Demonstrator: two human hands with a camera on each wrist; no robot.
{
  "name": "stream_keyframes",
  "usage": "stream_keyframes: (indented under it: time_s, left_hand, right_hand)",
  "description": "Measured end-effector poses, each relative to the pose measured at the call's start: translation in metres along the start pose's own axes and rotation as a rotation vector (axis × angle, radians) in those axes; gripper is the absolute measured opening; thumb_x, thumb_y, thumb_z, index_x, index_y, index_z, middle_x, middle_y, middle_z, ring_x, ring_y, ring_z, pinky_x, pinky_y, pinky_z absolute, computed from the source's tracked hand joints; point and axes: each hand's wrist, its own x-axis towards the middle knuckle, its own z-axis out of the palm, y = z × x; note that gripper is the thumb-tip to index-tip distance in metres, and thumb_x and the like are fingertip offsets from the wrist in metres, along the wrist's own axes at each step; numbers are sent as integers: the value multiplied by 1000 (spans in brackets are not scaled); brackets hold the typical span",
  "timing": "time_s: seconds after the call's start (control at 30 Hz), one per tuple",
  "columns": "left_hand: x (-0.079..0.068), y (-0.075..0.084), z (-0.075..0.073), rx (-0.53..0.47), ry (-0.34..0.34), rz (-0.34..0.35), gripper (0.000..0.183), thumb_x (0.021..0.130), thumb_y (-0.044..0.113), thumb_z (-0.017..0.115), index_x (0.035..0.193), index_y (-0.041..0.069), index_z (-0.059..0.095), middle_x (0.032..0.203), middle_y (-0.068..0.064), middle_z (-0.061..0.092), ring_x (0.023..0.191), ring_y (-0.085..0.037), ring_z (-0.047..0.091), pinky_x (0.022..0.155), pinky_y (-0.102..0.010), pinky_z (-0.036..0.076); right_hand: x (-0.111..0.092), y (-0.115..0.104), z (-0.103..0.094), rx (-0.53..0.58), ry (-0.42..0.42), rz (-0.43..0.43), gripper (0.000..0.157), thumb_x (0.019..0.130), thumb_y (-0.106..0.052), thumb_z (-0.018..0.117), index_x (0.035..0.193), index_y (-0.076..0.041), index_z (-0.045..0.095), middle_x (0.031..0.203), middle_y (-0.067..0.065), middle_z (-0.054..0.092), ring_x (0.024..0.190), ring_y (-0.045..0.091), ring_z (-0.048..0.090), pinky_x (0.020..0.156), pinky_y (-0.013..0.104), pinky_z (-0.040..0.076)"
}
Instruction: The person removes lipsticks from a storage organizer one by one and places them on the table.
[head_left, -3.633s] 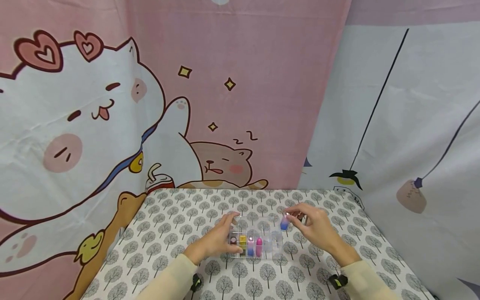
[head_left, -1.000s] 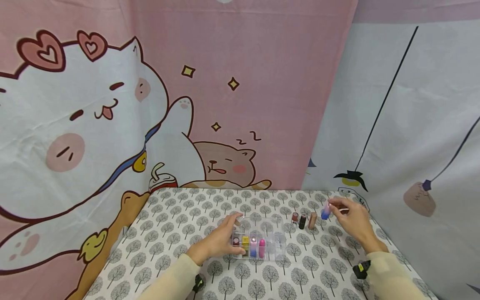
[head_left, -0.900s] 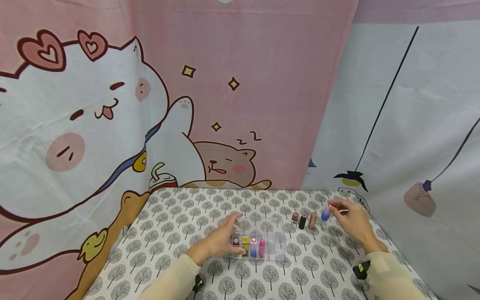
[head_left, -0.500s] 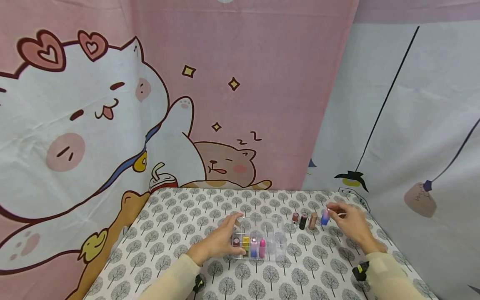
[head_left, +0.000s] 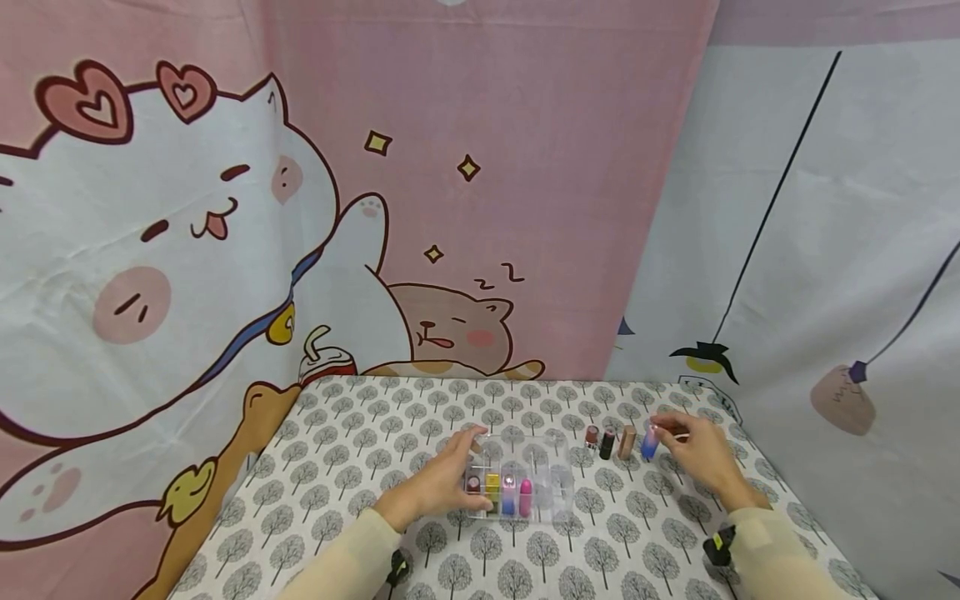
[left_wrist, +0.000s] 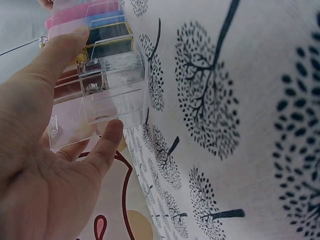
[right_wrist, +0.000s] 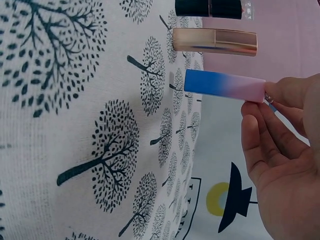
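My left hand (head_left: 442, 475) grips the left end of a clear compartment box (head_left: 558, 483), thumb on the near side, fingers at the left and far side. In the box stand a dark red lipstick (head_left: 473, 484), a yellow-topped lipstick (head_left: 492, 483), a pink-and-blue lipstick (head_left: 508, 493) and a bright pink one (head_left: 526, 497). At the right, my right hand (head_left: 701, 450) pinches the top of another pink-to-blue lipstick (right_wrist: 225, 86) between thumb and fingers. It is upright, blue end down; whether it touches the cloth I cannot tell.
Left of the held lipstick stand a tan-gold lipstick (right_wrist: 215, 41), a black lipstick (right_wrist: 209, 8) and a reddish-brown lipstick (head_left: 592, 437) in a row. A tree-patterned cloth (head_left: 360, 517) covers the table. Printed curtains (head_left: 525, 208) hang behind and beside it.
My right hand has carried the pink-to-blue lipstick from beside the box to the row's right end, then lowered it and shifted slightly left. My left hand keeps its hold on the box.
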Motion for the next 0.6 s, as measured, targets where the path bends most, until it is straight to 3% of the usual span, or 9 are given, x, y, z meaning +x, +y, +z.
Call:
stream_keyframes:
  time_s: [0.33,0.6]
  left_hand:
    - [-1,-1,1,-2,-2,-4,129,85,37,105,183,19,24,164,-15,58,132,-31,71,103,-42,71]
    - [-1,0,0,2,-2,-4,128,85,38,105,184,23,24,164,-13,58,132,-29,71,107,-45,70]
  right_hand:
    - [0,3,4,-5,-6,3,27,111,-11,78,138,-5,82,123,16,88,106,36,84,77,28,68]
    - [-1,3,5,12,-13,5,28,111,-11,78,138,-4,82,124,16,87,107,35,84,77,23,65]
